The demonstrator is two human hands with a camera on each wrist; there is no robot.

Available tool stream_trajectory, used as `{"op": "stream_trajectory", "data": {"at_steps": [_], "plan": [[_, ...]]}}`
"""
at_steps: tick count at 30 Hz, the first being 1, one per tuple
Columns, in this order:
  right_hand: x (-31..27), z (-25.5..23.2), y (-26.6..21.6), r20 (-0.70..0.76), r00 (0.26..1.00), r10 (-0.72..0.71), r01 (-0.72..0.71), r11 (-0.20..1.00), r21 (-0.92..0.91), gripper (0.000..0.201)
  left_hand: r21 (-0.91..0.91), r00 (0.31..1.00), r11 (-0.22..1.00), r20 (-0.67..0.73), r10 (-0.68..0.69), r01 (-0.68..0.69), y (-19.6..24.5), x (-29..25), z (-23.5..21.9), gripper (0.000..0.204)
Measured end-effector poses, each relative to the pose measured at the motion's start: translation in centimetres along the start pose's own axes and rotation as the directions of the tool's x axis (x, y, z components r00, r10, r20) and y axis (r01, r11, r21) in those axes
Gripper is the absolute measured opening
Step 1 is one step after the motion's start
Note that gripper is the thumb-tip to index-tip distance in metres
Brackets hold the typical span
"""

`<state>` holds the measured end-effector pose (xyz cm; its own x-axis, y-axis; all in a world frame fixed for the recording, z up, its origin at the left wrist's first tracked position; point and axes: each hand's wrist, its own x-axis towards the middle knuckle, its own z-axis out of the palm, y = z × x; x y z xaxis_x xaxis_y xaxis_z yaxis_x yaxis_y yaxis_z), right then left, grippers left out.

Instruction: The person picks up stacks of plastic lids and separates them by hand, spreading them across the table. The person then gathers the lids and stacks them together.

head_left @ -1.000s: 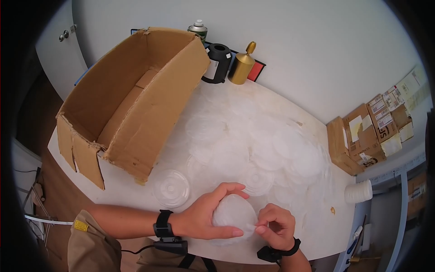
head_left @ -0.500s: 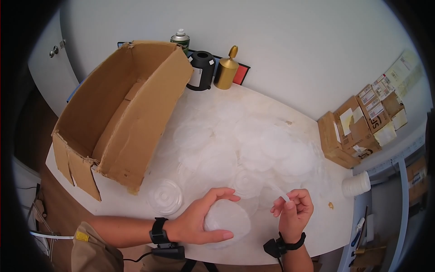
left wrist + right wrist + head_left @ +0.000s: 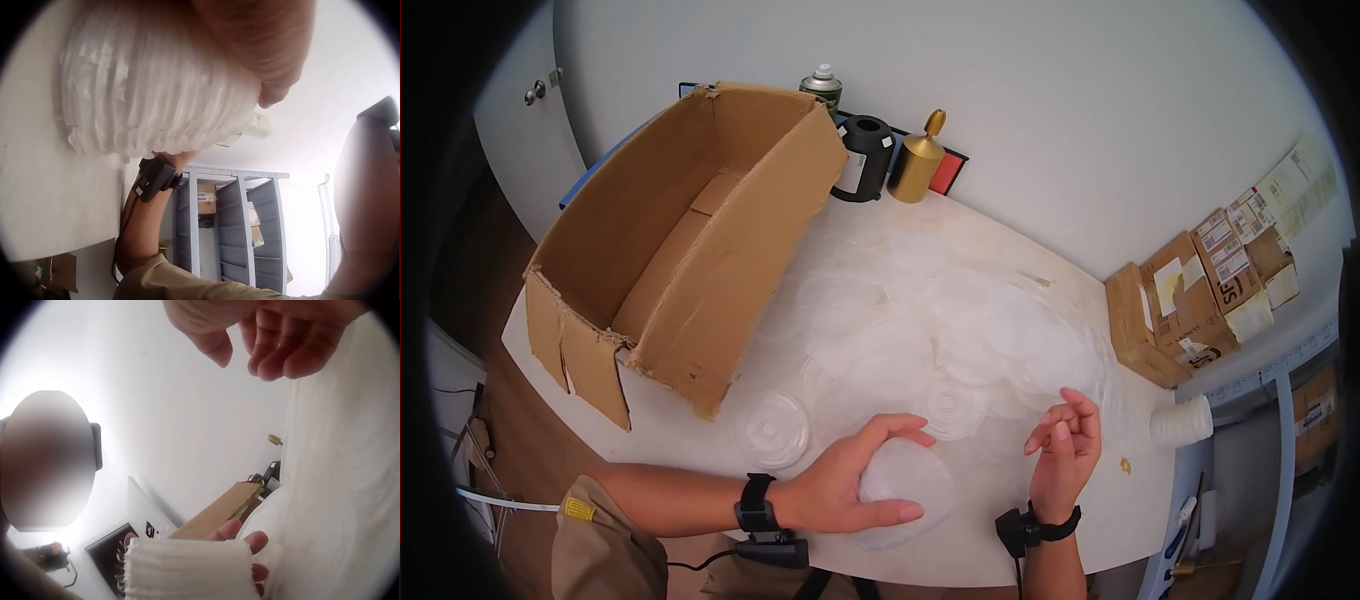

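In the head view my left hand (image 3: 835, 495) grips a short stack of translucent plastic lids (image 3: 908, 478), its thumb and fingers spread round the sides. The left wrist view shows the ridged edges of this stack (image 3: 144, 87) close up, many thin layers pressed together. My right hand (image 3: 1066, 455) hovers to the right of it, apart from the stack, with loosely bent fingers. Nothing shows between those fingers in the right wrist view, where the hand (image 3: 269, 337) hangs at the top. A round clear lid (image 3: 772, 428) lies on the table left of the held stack.
A wide heap of translucent lids (image 3: 1000, 330) covers the table's middle. An open cardboard box (image 3: 740, 290) stands at left. Behind are a black canister (image 3: 866, 160), a gold container (image 3: 916, 168) and a spray can (image 3: 821, 85). Another lid stack (image 3: 1183, 422) sits at the right edge, near cartons (image 3: 1190, 295).
My right hand has pulled a thin whitish strip off the held stack, moved right and up, and let the strip go. The left hand keeps its grip on the stack.
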<state>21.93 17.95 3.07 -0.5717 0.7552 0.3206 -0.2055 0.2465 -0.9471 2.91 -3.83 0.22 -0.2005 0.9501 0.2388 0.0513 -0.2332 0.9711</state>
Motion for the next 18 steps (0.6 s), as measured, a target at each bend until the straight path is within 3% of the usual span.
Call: {"op": "stream_trajectory", "data": {"at_steps": [3,4,6,11,13,18], "plan": [[-1.8,1.8,-0.7,0.392,0.917,-0.073,0.094,0.995,-0.034,0.020,-0.022,1.000,1.000,-0.007,-0.021,0.021,0.2,0.1,0.0,0.085],[-2.1,2.6,-1.5,0.395,0.916,-0.071,0.091,0.995,-0.032,0.020,-0.037,0.999,0.999,-0.004,-0.032,0.032,0.2,0.0,0.0,0.085],[-2.6,3.8,-2.8,0.609,0.791,-0.049,0.176,0.973,-0.151,0.014,-0.034,1.000,0.999,-0.006,-0.030,0.030,0.1,0.0,0.0,0.086],[-2.7,3.4,-2.2,0.619,0.784,-0.056,0.189,0.970,-0.152,0.011,-0.025,0.999,1.000,-0.039,0.000,-0.001,0.0,0.1,0.3,0.085],[-2.4,3.3,-2.0,0.634,0.771,-0.054,0.173,0.977,-0.126,0.010,-0.056,0.999,0.997,-0.001,-0.044,0.044,0.1,0.1,0.2,0.090],[-2.6,3.4,-1.6,0.600,0.800,0.002,0.025,0.999,-0.037,0.006,-0.040,0.999,0.998,0.011,-0.038,0.039,0.1,0.2,0.1,0.092]]}}
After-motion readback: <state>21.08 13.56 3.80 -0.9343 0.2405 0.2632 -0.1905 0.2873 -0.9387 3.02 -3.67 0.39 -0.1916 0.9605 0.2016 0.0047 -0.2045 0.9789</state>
